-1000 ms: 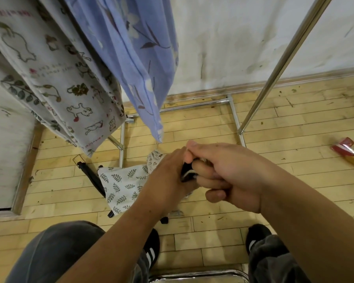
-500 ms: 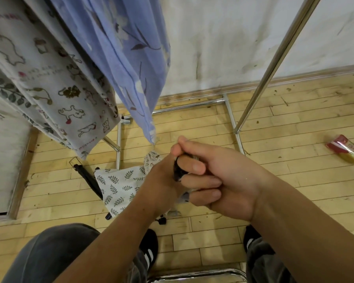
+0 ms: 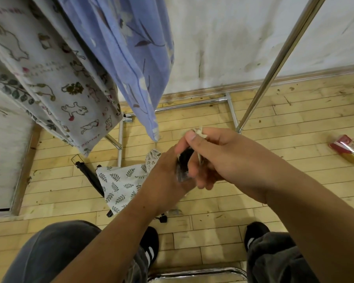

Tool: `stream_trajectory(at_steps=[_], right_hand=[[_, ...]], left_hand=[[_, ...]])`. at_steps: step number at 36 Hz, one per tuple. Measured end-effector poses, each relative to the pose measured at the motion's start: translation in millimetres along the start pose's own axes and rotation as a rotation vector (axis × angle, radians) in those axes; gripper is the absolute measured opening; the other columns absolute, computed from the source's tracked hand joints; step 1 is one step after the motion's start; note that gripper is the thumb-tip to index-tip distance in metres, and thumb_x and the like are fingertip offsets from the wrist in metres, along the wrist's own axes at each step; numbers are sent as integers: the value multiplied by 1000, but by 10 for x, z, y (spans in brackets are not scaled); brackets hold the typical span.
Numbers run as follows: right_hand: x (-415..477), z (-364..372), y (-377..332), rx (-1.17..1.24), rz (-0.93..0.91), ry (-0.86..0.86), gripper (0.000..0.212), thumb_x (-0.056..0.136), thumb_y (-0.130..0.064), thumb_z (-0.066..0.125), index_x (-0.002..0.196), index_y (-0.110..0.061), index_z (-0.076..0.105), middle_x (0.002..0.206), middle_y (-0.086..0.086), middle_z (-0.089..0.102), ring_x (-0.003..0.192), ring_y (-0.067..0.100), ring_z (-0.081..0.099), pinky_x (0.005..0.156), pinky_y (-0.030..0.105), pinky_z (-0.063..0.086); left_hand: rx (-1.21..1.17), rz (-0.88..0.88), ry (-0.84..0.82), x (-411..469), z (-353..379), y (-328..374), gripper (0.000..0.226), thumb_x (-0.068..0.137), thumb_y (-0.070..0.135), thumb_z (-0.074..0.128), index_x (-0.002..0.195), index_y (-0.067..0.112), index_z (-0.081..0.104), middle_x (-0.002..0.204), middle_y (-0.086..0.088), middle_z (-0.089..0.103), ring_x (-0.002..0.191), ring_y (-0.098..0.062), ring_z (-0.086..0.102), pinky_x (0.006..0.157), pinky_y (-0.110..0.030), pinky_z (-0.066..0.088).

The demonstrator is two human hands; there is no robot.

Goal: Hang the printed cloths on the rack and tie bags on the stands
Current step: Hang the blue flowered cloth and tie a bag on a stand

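Head: two hands (image 3: 166, 174) (image 3: 223, 158), one bag (image 3: 121, 184).

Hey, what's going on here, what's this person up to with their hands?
A person stands over a black stand with a leaf-print bag against it. The right hand pinches a cream cord beside a black piece, apparently tying the bag on. The left hand is at the same spot, its fingers hidden. A blue cloth and an animal-print cloth already hang on the rack.
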State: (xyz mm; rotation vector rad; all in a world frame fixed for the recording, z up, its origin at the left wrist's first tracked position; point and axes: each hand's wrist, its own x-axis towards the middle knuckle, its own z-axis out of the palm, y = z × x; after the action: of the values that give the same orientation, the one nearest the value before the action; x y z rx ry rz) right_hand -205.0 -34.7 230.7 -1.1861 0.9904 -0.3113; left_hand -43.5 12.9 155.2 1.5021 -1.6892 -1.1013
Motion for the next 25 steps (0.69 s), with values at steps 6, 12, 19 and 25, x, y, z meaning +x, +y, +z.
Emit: stream_trajectory(at_steps=[6,12,19,25], right_hand=[[42,-11,7,44,-2,30,42,109,-40,44,91,-13,70,62,6,44,56,18,40,60,30,45],[44,-15,-5,96,52,26,45,104,-49,50,77,-15,60,58,-2,30,53,15,28,66,41,34],[74,89,8,193,46,-4,50,104,-51,51,70,-15,54,62,2,35,56,19,36,61,34,44],[123,219,22,450,60,-43,45,108,-38,49,74,-10,58,65,4,50,60,17,50,57,31,46]], left_hand=[[-20,-14,64,13,49,-56,80,81,35,87,114,81,31,114,13,66,109,-9,64,88,-20,52],[-19,-87,30,-8,79,-23,49,77,43,84,108,47,47,101,42,61,98,14,61,79,-6,47],[34,-91,-61,-2,158,-63,26,86,16,64,99,32,49,88,27,61,84,5,61,71,-7,46],[-109,-230,-39,-70,182,-125,50,86,7,75,88,39,37,83,17,46,68,12,56,67,-7,47]])
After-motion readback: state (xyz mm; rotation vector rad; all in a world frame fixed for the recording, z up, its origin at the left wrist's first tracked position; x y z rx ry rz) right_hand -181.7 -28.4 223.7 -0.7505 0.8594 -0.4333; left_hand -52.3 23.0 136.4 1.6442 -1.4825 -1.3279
